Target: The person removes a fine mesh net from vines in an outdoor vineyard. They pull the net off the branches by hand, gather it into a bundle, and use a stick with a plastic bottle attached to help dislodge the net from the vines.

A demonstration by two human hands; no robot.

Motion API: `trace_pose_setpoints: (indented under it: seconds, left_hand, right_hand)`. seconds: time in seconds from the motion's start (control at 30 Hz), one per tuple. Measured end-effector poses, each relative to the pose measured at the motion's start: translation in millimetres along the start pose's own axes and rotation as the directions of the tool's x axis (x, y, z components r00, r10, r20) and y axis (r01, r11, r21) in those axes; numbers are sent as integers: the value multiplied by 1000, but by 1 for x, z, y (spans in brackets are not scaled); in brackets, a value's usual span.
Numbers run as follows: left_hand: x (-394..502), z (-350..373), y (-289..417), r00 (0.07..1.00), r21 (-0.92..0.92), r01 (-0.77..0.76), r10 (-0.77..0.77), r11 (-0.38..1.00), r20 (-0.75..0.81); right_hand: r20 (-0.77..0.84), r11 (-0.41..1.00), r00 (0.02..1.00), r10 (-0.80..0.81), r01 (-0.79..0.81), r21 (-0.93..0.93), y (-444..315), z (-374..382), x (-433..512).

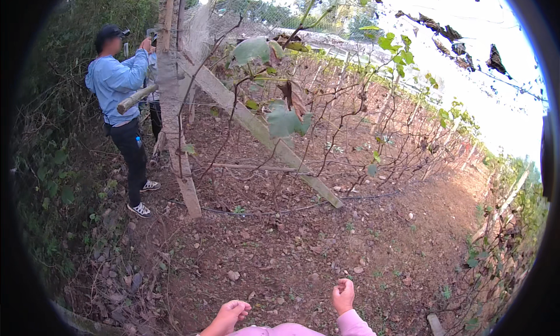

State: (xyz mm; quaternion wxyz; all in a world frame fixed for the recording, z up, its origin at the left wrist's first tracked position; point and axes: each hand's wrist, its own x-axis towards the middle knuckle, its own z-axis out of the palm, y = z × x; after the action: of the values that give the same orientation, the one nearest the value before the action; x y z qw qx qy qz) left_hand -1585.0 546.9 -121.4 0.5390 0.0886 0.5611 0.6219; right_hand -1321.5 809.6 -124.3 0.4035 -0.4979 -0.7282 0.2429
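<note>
My left hand (233,314) is at the bottom edge, fingers curled and tips drawn together, with nothing visible in it. To its right, my right hand (343,295) rises from a pink sleeve (353,323), its fingers loosely bent inward and no object showing. Both hands hang apart over bare brown soil (297,266) strewn with dry leaves and small stones. Neither touches a plant. Ahead stand grapevines (232,112) with thin brown stems and a few leaves, among them a large green leaf (286,120) beside a shrivelled brown one (295,97).
A concrete post (175,117) and a slanted concrete brace (262,132) stand ahead; a wooden pole (138,98) juts leftward. A black hose (280,212) crosses the ground. Behind the post is a person (118,82) in a blue jacket, a second partly hidden. More vines (503,235) line the right.
</note>
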Motion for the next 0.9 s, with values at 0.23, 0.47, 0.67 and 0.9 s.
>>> trace_pose_setpoints:
  seconds: [0.23,0.47,0.67,0.9]
  left_hand:
    - [6,37,-9,985,127,40,-60,991,161]
    - [13,47,-10,965,152,-63,21,986,262]
    - [11,49,30,949,217,-73,1,973,315]
    - [3,30,112,880,-10,-403,391,915,269]
  right_hand:
    - [-67,994,992,111,-111,8,40,-39,-20]
    - [-220,989,967,131,-142,-36,56,-87,-35]
    - [-456,1000,890,10,0,21,13,-156,15]
    - [-490,950,814,-311,275,-145,-139,-211,106]
